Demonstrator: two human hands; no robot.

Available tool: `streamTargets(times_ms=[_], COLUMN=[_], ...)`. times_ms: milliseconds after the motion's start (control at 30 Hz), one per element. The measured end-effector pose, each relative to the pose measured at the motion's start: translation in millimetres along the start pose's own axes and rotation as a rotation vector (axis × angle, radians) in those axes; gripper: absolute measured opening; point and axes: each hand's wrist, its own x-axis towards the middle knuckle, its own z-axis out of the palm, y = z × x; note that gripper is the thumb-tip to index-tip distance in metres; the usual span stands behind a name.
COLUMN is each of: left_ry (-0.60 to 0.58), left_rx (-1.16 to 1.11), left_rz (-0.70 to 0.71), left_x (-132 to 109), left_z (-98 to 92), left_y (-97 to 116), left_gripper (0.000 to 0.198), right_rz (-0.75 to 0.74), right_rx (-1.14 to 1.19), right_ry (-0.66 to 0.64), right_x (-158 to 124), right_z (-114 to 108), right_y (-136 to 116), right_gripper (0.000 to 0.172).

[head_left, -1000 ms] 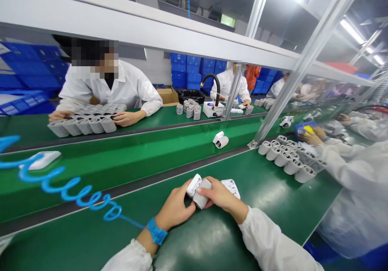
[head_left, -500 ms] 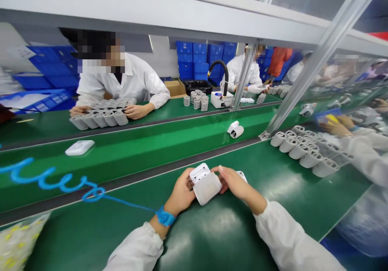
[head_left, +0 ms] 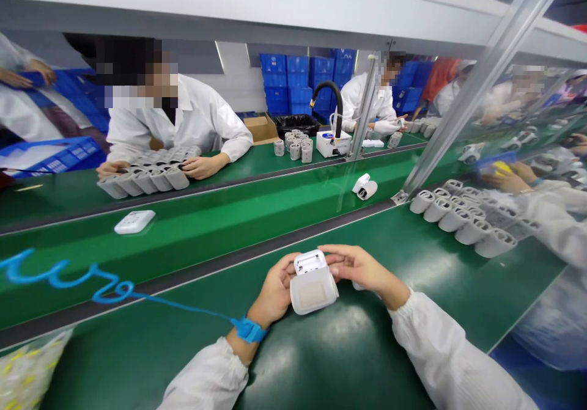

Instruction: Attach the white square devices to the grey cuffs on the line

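Between my hands is a wrist blood pressure monitor (head_left: 314,294), a white unit with its open battery compartment facing up and a light grey rolled cuff below. My left hand (head_left: 276,291), with a blue strap on its wrist, is closed around the left side of the monitor. On the right side, my right hand (head_left: 358,267) grips the white unit's edge with thumb and fingers. A white piece (head_left: 358,286) on the bench shows partly under my right hand; the rest of it is hidden.
A green conveyor (head_left: 257,205) crosses ahead, carrying a white unit (head_left: 134,222) and a cuffed monitor (head_left: 365,187). Rows of grey cuffs (head_left: 470,220) stand at right by a metal post (head_left: 477,92). A plastic bag (head_left: 32,367) lies lower left; a blue coiled cord (head_left: 183,307) reaches my wrist. Co-workers sit opposite.
My right hand has moved in and closed on the monitor's right side. The monitor has turned more level. The pieces on the conveyor have shifted right.
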Motion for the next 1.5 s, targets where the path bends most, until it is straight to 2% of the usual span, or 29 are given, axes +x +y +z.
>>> streamTargets(times_ms=[100,233,667,800,933,1100,1200,1333,1500], left_ry=[0.008,-0.011,-0.014,-0.039,0.000,0.022,0.005,-0.039,-0.093], left_rx=[-0.019,-0.048,-0.123,-0.109,0.022,0.128,0.149,0.179,0.259], left_rz=[-0.019,-0.052,-0.072,-0.079,-0.085,-0.058,-0.036,-0.025,-0.028], left_x=[-1,-1,-3,-4,-3,-2,-1,-4,-20], left_z=[-0.1,-1.7,0.8,0.8,-1.5,-8.2,-9.6,-4.0,2.2], left_y=[0,0,5,6,1,-12,-17,-16,-12], left_gripper=[0.065,0.061,0.059,0.060,0.059,0.066,0.066,0.061,0.049], right_rz=[-0.010,-0.023,-0.040,-0.035,-0.030,-0.036,-0.043,-0.065,-0.073], right_rx=[0.020,0.042,-0.118,-0.190,-0.336,-0.503,-0.518,-0.498,-0.673], right_ry=[-0.027,-0.025,-0.021,0.040,0.082,0.005,-0.052,-0.031,-0.080], right_x=[-2,-3,-7,-9,-10,-7,-5,-3,-11], right_z=[-2,2,6,14,17,10,4,-1,6], right_y=[-1,0,-5,-10,-13,-11,-2,13,14], right_gripper=[0.060,0.056,0.063,0.055,0.046,0.055,0.062,0.065,0.072])
